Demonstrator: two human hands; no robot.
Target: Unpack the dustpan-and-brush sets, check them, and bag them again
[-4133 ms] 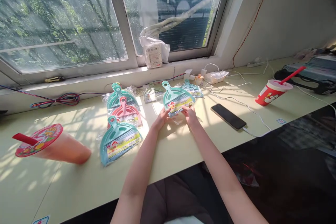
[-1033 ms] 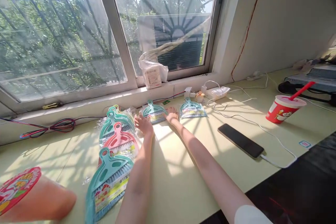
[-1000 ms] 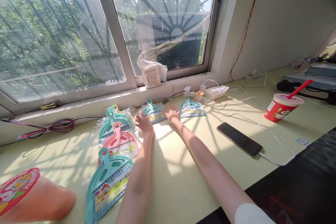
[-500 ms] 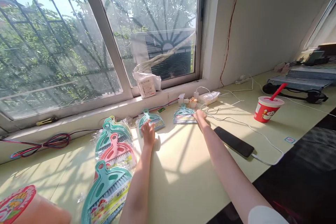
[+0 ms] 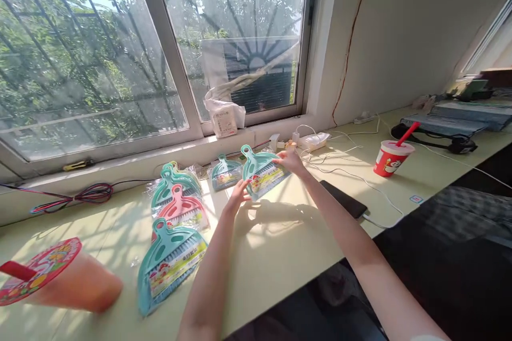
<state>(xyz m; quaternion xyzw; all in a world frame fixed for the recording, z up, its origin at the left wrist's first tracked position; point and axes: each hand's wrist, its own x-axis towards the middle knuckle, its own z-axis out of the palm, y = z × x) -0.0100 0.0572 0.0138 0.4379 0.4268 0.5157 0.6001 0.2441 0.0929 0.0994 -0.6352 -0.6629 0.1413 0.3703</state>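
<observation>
Between my two hands a teal dustpan and brush set (image 5: 264, 173) is raised off the table, its looped handle up and its printed label facing me. My left hand (image 5: 239, 193) pinches its lower left corner, and my right hand (image 5: 291, 162) grips its right edge. Just left of it, a smaller-looking teal dustpan set (image 5: 226, 173) lies by the wall. Farther left is a row of wrapped sets: a teal dustpan set (image 5: 172, 264) in front, a pink dustpan set (image 5: 182, 210) behind it, and more teal dustpan sets (image 5: 172, 184) at the back.
A tall drink cup (image 5: 76, 277) stands at the front left. To the right are a black phone (image 5: 344, 200) on a white cable, a red cup (image 5: 394, 159) with a straw and a power strip (image 5: 314, 141). Bundled wires (image 5: 88, 197) lie along the sill.
The right-hand dustpan set has come up off the table towards me. My left hand has left the other teal set and moved right to take hold of the raised one.
</observation>
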